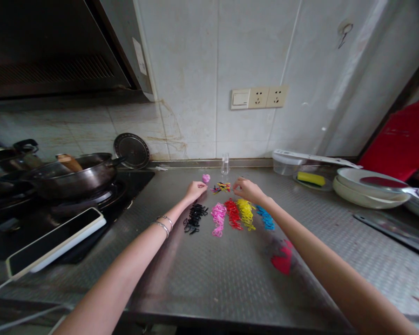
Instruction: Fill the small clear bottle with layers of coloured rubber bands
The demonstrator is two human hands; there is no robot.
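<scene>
Five lots of small loops, apparently rubber bands, one colour to a lot. Head view, left to right across the steel counter (pixel 181 279): black bands (pixel 195 217), pink bands (pixel 218 218), red bands (pixel 233 215), yellow bands (pixel 246 214), blue bands (pixel 265 217), the last just beside the right forearm.

One mixed cluster (pixel 221 188), behind those lots and between the hands: black, red and yellow pieces visible, not yet parted. We judge the sorting well advanced, this small remainder outstanding.

Left hand (pixel 196 189): at the cluster's left, fingers drawn together; we cannot tell whether a band is pinched. Right hand (pixel 247 188): at its right, fingers curled inward; contents likewise beyond our telling.

Adjacent: one pink round item (pixel 206 178), one clear glass vessel (pixel 225 165), neither with lettering we can find.

Markings: one pale sticker (pixel 139 56) on the range hood (pixel 56 46), print illegible; one red object (pixel 398 137) at far right, faint pale marks, unreadable. One phone (pixel 56 242), screen dark, brand not shown.
</scene>
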